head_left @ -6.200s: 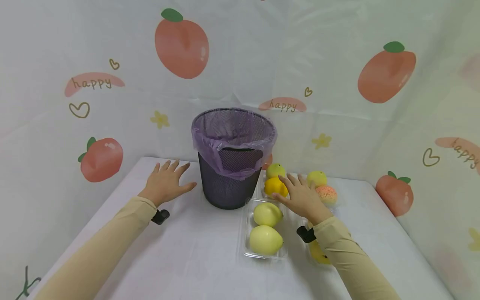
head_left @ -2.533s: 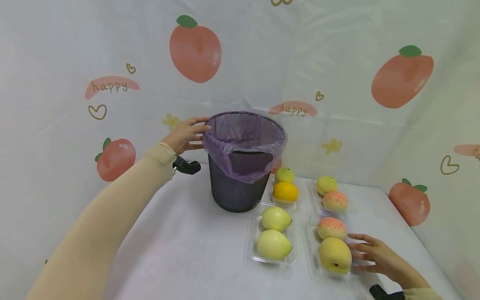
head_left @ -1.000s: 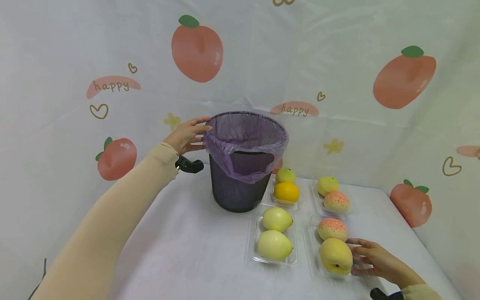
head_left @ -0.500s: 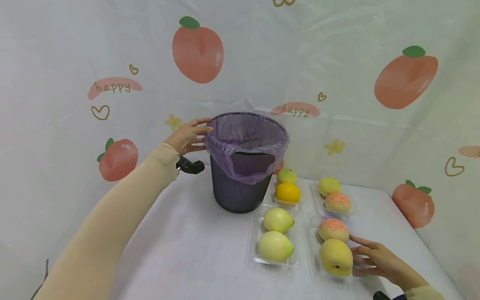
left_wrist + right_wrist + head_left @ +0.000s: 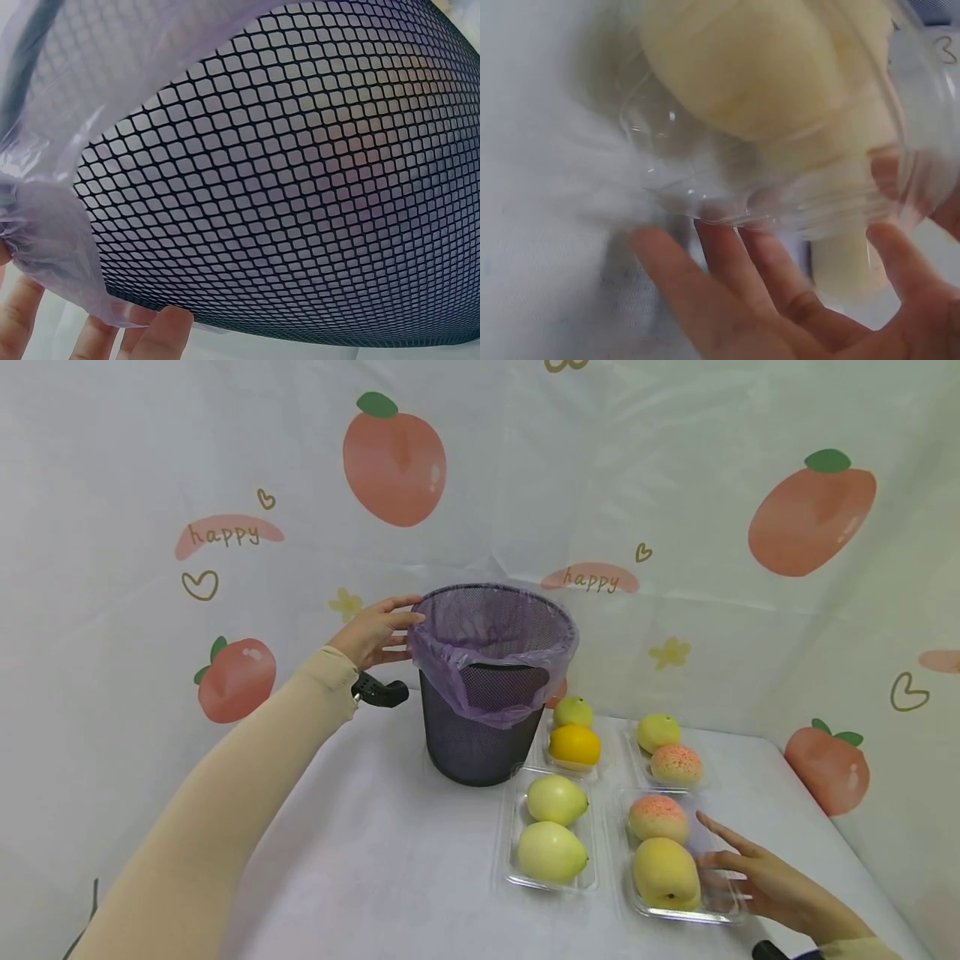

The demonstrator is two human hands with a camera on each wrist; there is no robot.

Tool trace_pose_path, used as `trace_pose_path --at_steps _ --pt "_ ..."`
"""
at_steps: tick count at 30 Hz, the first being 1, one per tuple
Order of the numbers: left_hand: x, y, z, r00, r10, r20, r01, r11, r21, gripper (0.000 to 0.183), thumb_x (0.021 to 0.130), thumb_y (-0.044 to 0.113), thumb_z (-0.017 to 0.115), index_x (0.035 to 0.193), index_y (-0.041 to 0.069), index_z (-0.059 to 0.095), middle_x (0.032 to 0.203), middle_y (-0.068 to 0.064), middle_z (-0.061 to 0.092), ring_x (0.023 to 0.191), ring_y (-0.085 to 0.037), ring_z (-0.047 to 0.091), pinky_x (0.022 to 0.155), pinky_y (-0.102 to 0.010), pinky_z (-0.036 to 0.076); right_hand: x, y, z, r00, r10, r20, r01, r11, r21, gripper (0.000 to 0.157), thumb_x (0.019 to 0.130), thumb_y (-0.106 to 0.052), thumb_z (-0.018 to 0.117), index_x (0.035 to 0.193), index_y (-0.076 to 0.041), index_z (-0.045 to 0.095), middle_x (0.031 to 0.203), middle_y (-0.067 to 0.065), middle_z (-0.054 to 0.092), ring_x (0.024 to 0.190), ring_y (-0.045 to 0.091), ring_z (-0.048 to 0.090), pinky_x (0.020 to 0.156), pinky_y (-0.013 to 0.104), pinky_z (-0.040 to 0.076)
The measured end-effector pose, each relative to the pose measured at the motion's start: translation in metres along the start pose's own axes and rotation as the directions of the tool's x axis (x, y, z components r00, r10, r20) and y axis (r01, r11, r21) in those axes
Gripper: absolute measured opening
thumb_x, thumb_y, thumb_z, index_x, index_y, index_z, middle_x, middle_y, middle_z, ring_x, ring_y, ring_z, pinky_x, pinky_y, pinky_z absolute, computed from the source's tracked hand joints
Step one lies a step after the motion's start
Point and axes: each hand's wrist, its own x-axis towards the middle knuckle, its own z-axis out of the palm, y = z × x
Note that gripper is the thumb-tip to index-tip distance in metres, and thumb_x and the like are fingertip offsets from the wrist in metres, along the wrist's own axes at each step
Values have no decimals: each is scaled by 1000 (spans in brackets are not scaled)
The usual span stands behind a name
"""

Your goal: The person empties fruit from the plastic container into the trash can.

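Observation:
At the left, my left hand [image 5: 375, 633] grips the rim of a black mesh wastebasket [image 5: 480, 752], thumb over its purple liner [image 5: 491, 697] and fingers along the outside. My left fingers [image 5: 169, 330] show beside the mesh in the left wrist view. My right hand [image 5: 772, 881] holds the right side of a clear plastic tray [image 5: 675, 914]. Its thumb is over the edge, fingers beneath, index finger straight. The tray tilts, its right side raised. In it lie a speckled pink-orange peach [image 5: 658, 818] and a yellow fruit [image 5: 667, 872], both towards the left.
Left of that tray stands another clear tray [image 5: 543, 885] with two pale green-yellow fruits [image 5: 553, 852]. Behind are trays with a yellow fruit [image 5: 575, 745] and a green one [image 5: 573, 712], and with a green fruit [image 5: 658, 732] and a speckled peach [image 5: 677, 764]. A printed cloth [image 5: 480, 468] hangs behind.
The right side of the near right tray has come up and its fruits have shifted slightly left. My right hand has gone from beside it to holding its edge. The left hand stays at the wastebasket.

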Motion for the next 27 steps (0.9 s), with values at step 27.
trace_pose_path --at_steps 27 --pt "-5 2 0 1000 12 18 -12 1000 0 55 99 21 56 150 27 36 136 -2 44 112 -22 52 99 -40 45 1 10 -8 966 -100 239 16 943 333 50 107 -14 27 119 -51 59 120 -5 55 113 17 60 97 41 50"
